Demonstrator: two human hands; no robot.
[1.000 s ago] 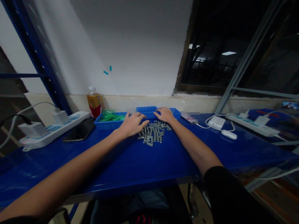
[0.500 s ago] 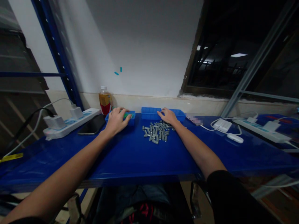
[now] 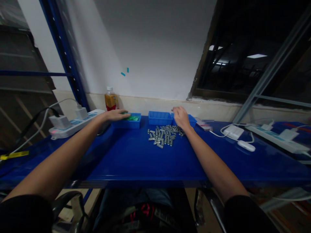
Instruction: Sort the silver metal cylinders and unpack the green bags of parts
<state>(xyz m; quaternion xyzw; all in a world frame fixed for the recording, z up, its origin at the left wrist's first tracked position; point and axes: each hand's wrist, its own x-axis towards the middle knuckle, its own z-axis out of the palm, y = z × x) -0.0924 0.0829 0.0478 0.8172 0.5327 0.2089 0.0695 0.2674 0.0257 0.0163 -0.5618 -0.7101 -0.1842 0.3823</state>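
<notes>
My left hand (image 3: 116, 115) lies flat with fingers stretched over the left blue bin (image 3: 131, 125), which holds something bright green (image 3: 132, 118). My right hand (image 3: 181, 117) is above the right blue bin (image 3: 192, 121), its fingers bent and drawn together. Whatever is between those fingertips is too small to make out. Beside that bin, to its left, stands another blue bin (image 3: 159, 121). A heap of short silver metal cylinders (image 3: 162, 136) is spread on the blue table in front of these two bins, partly behind my right wrist.
At the left are a power strip (image 3: 70, 127) with plugs and a drink bottle (image 3: 110, 100). To the right lie a phone-like slab (image 3: 204, 125), a white charger (image 3: 233, 131), a small white case (image 3: 246, 145) and another power strip (image 3: 277, 137). A wall closes off the back.
My left hand has moved left and flattened over its bin. The fingers of my right hand have drawn together, and that hand has moved slightly right and up. The view has shifted slightly.
</notes>
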